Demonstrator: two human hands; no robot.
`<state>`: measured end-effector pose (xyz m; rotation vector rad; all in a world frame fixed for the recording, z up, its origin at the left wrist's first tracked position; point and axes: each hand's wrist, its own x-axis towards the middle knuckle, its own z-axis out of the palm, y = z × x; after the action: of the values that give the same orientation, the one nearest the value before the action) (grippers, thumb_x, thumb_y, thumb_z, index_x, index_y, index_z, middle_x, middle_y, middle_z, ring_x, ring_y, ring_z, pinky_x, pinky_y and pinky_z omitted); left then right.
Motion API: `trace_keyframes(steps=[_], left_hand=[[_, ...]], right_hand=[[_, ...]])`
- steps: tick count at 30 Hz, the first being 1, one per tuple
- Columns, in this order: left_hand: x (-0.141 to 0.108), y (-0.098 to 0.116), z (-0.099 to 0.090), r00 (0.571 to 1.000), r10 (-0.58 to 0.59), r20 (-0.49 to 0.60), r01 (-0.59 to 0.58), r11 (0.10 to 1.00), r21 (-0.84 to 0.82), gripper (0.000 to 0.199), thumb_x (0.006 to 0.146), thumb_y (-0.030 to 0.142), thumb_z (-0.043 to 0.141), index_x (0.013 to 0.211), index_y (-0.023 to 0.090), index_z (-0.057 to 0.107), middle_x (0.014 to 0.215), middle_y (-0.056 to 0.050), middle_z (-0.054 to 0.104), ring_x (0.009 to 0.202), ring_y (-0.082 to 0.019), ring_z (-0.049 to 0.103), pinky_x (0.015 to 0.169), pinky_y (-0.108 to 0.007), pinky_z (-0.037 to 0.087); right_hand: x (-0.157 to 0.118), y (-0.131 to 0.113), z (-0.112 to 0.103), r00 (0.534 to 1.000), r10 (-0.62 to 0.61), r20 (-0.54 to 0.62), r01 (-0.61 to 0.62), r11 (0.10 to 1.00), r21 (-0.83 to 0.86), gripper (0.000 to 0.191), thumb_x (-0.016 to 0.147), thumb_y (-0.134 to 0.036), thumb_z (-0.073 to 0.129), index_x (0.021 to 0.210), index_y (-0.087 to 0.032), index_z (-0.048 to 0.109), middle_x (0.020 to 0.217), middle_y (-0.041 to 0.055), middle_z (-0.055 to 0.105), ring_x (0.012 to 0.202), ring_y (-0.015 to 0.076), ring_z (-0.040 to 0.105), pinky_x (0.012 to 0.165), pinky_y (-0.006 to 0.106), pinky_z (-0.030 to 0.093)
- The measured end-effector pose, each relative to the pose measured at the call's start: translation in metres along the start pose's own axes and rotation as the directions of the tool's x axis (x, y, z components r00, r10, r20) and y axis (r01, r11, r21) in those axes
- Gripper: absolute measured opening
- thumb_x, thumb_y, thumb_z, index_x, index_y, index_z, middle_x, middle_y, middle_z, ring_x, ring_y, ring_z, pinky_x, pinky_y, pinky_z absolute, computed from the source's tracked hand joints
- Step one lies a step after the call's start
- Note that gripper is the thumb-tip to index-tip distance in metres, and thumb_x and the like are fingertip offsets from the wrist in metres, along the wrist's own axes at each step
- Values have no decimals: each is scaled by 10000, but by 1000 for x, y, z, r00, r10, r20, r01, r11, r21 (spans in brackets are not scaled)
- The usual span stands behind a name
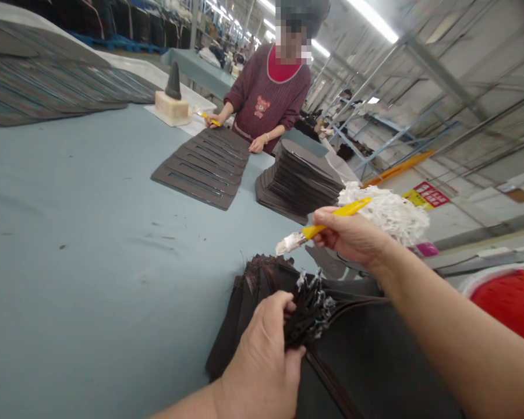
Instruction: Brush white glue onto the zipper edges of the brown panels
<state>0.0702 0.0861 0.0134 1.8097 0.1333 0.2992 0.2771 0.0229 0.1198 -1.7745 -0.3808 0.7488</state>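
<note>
In my right hand [343, 230] is a brush [338, 216] with a yellow handle, its bristle end coated in something white and pointing left. It is raised above a pile of dark fabric pieces [375, 349] at the table's near edge. My left hand [264, 349] grips a bunched dark strip bundle [305, 317] on that pile, thumb and fingers around its side. Whitish tufts stick out of the bundle's top end. The brush tip and the bundle are apart. Some of the left fingers are hidden behind the bundle.
Across the blue-green table [91, 233] a co-worker [266, 87] holds another yellow brush over fanned dark pieces [205, 160]. A stack of dark pieces [297, 180] stands nearby, with white shreds [388, 212] behind my right hand. A red container [510, 299] is at right.
</note>
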Motion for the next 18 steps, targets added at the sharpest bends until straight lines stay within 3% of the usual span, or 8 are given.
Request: trace_keyframes(steps=[2,4,8,11,13,16,18], left_hand=[[3,1,-1,991,-131,5,131,991,-27,595,658,95,519,1226,153,353,1078,-94,534,983,-199,520,908,-370,450],[5,2,-4,988,-155,23,155,988,21,526,664,137,547,1176,154,429,1063,-98,534,997,-224,503,927,-414,423],[6,3,-9,991,-128,27,122,980,160,359,656,192,584,1014,187,571,1158,-120,488,1121,-301,408,964,-510,345],[6,1,-9,984,-179,-1,176,963,205,407,637,219,606,1044,228,589,1409,-107,241,1282,-355,194,1011,-567,230],[6,0,-9,972,-235,17,227,950,213,427,646,243,599,1072,241,588,1456,-101,144,1310,-365,126,1015,-583,191],[6,1,-9,951,-305,52,286,931,225,466,657,279,593,1121,239,572,1452,-119,186,1314,-352,145,1023,-566,189],[5,3,-10,947,-316,64,293,926,239,472,665,292,586,1133,233,569,1442,-116,227,1314,-337,164,1034,-546,192]], right_hand=[[5,11,10,991,49,127,-52,998,20,248,618,-302,731,640,-156,531,580,-10,547,490,86,493,440,200,382],[9,18,16,983,73,168,-77,997,17,258,603,-284,739,633,-149,521,564,-9,551,473,81,489,432,191,369],[24,34,19,983,125,135,-126,992,-6,304,589,-309,748,629,-151,492,501,-20,533,395,72,453,381,188,356],[35,44,17,982,133,133,-129,991,-35,316,581,-314,755,637,-148,492,490,-21,534,382,73,452,374,192,373],[39,46,17,991,91,102,-88,996,-29,308,585,-314,751,646,-146,501,491,-20,539,385,74,459,378,192,381],[38,41,20,999,4,53,-4,1000,17,291,590,-319,739,653,-145,515,497,-20,542,389,78,471,379,190,375],[35,38,24,996,3,94,-3,1000,5,280,593,-322,730,645,-146,519,499,-17,545,387,82,473,375,192,372]])
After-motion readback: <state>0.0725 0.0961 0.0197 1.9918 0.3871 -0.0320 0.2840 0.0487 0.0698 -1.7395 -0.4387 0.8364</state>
